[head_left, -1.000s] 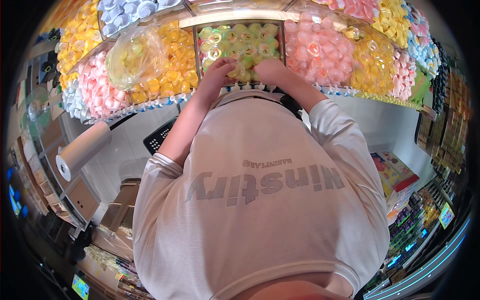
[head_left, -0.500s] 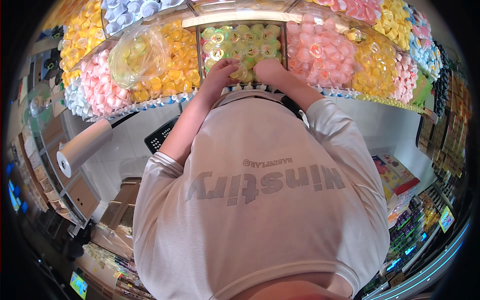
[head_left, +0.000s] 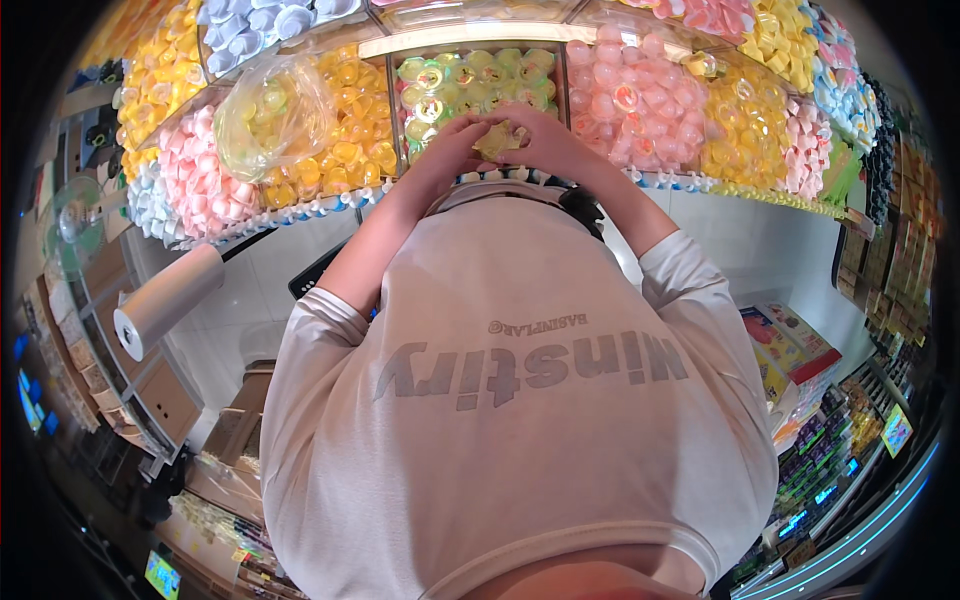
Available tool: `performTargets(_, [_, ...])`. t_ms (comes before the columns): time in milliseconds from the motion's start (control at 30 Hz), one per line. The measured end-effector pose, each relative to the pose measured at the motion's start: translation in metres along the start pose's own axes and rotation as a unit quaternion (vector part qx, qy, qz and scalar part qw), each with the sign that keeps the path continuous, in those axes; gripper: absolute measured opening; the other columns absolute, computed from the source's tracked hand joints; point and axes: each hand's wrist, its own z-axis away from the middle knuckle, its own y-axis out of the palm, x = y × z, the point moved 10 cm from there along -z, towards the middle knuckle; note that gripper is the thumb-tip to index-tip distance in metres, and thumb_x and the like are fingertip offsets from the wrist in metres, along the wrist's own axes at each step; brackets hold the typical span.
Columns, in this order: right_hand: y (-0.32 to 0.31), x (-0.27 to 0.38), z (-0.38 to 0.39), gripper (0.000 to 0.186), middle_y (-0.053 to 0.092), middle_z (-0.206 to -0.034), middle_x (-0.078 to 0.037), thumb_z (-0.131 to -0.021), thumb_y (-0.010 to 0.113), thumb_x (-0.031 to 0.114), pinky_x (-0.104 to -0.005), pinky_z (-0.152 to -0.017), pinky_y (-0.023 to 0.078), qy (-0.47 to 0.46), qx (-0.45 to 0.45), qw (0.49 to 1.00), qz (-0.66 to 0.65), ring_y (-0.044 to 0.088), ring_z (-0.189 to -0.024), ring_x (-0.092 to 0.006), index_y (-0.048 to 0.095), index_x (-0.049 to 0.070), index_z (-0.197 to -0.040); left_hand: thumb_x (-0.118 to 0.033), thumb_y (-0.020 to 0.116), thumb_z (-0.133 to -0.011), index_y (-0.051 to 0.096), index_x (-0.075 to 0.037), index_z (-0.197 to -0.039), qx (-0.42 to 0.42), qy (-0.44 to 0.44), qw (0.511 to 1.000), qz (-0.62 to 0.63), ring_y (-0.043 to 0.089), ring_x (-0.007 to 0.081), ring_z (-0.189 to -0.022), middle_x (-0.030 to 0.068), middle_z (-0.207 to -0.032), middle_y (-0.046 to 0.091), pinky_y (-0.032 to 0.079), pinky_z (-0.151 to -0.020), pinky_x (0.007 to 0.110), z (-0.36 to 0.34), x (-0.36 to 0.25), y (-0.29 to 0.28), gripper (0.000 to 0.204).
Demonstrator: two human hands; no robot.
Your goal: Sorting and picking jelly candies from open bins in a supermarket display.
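Between my two hands is a small translucent yellow-green jelly cup (head_left: 497,141), held over the near edge of the display. My left hand (head_left: 452,150) has its fingers closed around one side of it. From the other side my right hand (head_left: 541,136) closes on it, with its fingers curled across the far side. Just beyond them lies a bin of green jelly cups (head_left: 475,75) with round printed lids, standing in rows. My hands hide part of the bin's near end.
Pink jelly cups (head_left: 640,95) fill the bin to the right, yellow ones (head_left: 355,120) the bin to the left. A clear plastic bag (head_left: 275,115) with greenish cups rests on the left bins. A plastic roll (head_left: 170,300) sticks out at the left, with cardboard boxes (head_left: 235,430) below.
My right hand has opened out from a closed shape and come left to meet my left hand. The jelly cup now shows between them, lifted from the bin's near end.
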Motion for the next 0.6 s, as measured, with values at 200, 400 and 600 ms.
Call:
performTargets(200, [0.007,-0.006,0.006,0.051,0.069,-0.111,-0.012,-0.085,0.076,0.021,-0.0332,-0.08,0.054,-0.025,-0.009,1.0,-0.015,0.067,-0.09,-0.0214,0.064,0.006,-0.132,-0.039,0.039,-0.107,0.053,0.0,-0.132,0.06,-0.084,0.995,0.008,0.067,0.0218,-0.068,0.0157,-0.088,0.068,0.056,-0.061,0.029,-0.033,0.038,-0.002,0.048])
performTargets(400, [-0.004,-0.04,0.008,0.033,0.071,-0.082,-0.011,-0.088,0.072,0.025,-0.0376,-0.072,0.053,0.091,-0.044,0.994,-0.046,0.069,-0.077,-0.0249,0.072,0.005,-0.115,-0.044,0.037,-0.107,0.052,-0.002,-0.136,0.055,-0.09,0.992,-0.07,0.066,0.0212,-0.062,0.0178,-0.088,0.072,0.052,-0.056,0.028,-0.032,0.033,-0.003,0.054])
performTargets(600, [-0.005,-0.082,-0.011,0.022,0.07,-0.083,-0.017,-0.088,0.069,0.024,-0.0428,-0.071,0.052,0.063,-0.048,0.99,0.114,0.068,-0.08,-0.0337,0.072,0.004,-0.096,-0.042,0.05,-0.103,0.051,-0.006,-0.143,-0.048,-0.042,0.983,-0.17,0.069,0.0198,-0.069,0.0157,-0.094,0.073,0.052,-0.059,0.027,-0.023,0.002,-0.029,0.053])
